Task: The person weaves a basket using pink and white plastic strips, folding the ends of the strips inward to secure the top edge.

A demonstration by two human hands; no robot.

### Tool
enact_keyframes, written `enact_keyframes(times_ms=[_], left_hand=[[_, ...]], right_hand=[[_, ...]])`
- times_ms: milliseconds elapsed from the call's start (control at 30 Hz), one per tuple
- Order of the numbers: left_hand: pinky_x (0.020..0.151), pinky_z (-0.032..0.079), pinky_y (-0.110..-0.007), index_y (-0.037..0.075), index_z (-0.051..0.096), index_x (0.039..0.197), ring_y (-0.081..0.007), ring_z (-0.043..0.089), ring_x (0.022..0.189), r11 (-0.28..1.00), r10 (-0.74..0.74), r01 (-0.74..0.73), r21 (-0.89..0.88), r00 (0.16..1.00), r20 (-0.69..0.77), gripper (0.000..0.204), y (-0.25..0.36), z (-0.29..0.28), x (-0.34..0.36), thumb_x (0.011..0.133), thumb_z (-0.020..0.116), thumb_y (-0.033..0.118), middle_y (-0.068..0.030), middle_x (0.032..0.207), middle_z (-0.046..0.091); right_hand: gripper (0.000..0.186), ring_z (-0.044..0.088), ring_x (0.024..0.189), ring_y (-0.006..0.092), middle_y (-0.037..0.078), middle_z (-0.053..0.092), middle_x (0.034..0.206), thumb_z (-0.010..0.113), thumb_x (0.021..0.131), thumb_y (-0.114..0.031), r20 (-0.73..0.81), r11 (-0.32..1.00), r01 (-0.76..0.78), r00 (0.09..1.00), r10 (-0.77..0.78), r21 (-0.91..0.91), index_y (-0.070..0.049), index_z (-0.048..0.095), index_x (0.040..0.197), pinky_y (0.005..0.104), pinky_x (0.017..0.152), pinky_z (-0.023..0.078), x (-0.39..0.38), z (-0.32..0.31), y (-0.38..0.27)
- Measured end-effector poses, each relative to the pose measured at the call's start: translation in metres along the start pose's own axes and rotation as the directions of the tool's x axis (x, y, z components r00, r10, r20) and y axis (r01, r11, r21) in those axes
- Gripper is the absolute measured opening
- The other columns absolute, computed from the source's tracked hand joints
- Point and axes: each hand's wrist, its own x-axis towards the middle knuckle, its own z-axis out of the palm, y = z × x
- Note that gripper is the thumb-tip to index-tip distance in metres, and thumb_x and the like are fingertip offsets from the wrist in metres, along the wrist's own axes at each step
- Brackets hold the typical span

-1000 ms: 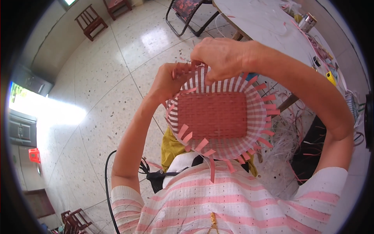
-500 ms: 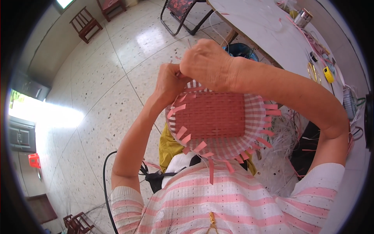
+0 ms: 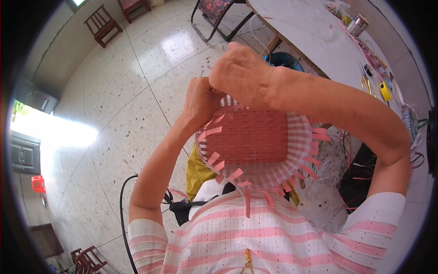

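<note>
Both our hands work at the far rim of a half-woven basket held up before our chest.

Our left hand has its grip closed on the far-left rim of the pink-and-white basket, and our right hand is bunched over the same edge just beside it — its fingers curl shut, though on which strip we cannot tell. The basket tips its opening toward us; we see only its woven pink bottom, with loose pink strip ends sticking out around the rim. Our right forearm crosses above it and hides part of the far edge. Beyond, to the right, stands a pale worktop with a metal tin and a yellow tool — a blue tub sits under its edge. A heap of white strips lies on the speckled floor, a black cable at our left.
</note>
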Motion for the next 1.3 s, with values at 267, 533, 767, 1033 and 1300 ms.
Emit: enact_keyframes(times_ms=[267, 533, 767, 1033, 1300], left_hand=[[0.052, 0.051, -0.022, -0.003, 0.075, 0.098, -0.0047, 0.062, 0.069, 0.814, -0.418, 0.444, -0.375, 0.896, 0.152, 0.011, 0.013, -0.014, -0.003, 0.088, 0.071, -0.002, -0.0023, 0.083, 0.071], [0.094, 0.053, -0.034, -0.002, 0.064, 0.127, -0.0142, 0.065, 0.105, 0.81, -0.063, 0.254, -0.528, 0.934, 0.353, 0.059, 0.015, -0.069, 0.013, 0.077, 0.085, 0.017, -0.0119, 0.114, 0.071], [0.072, 0.054, -0.037, -0.001, 0.074, 0.097, -0.0222, 0.07, 0.076, 0.994, -0.09, 0.105, -0.027, 0.939, 0.332, 0.028, 0.006, -0.028, 0.029, 0.073, 0.08, 0.013, -0.017, 0.083, 0.072], [0.066, 0.053, -0.042, 0.007, 0.076, 0.084, -0.0375, 0.066, 0.073, 0.971, -0.125, 0.081, 0.227, 0.974, 0.187, 0.011, 0.016, -0.021, 0.022, 0.076, 0.076, 0.015, -0.0192, 0.078, 0.069], [0.069, 0.052, -0.046, 0.004, 0.073, 0.08, -0.0419, 0.066, 0.078, 0.955, -0.11, 0.074, 0.287, 0.988, 0.111, 0.009, 0.019, -0.018, 0.013, 0.077, 0.069, 0.012, -0.0228, 0.079, 0.067]], right_hand=[[0.014, 0.064, 0.103, 0.0345, 0.018, 0.068, 0.097, 0.069, 0.083, -0.015, 0.052, 0.914, -0.207, 0.978, 0.202, 0.347, -0.001, 0.068, 0.086, 0.0452, 0.091, 0.05, -0.012, 0.006, 0.028], [0.013, 0.067, 0.089, 0.0361, 0.02, 0.067, 0.083, 0.059, 0.086, -0.008, -0.095, 0.885, -0.129, 0.977, 0.19, 0.446, 0.0, 0.069, 0.08, 0.0461, 0.082, 0.052, -0.007, 0.013, 0.029], [0.013, 0.067, 0.086, 0.0361, 0.02, 0.067, 0.079, 0.061, 0.082, -0.01, -0.178, 0.893, -0.089, 0.967, 0.184, 0.441, 0.0, 0.07, 0.08, 0.0452, 0.079, 0.052, -0.005, 0.026, 0.021], [0.009, 0.067, 0.079, 0.0329, 0.015, 0.067, 0.076, 0.06, 0.078, -0.005, -0.27, 0.947, -0.046, 0.953, 0.137, 0.319, -0.005, 0.069, 0.075, 0.0411, 0.078, 0.048, -0.005, 0.032, 0.012], [0.009, 0.065, 0.077, 0.0308, 0.014, 0.066, 0.074, 0.06, 0.074, -0.004, -0.302, 0.966, 0.001, 0.95, 0.08, 0.259, -0.006, 0.069, 0.073, 0.0389, 0.078, 0.044, -0.006, 0.031, 0.005]])
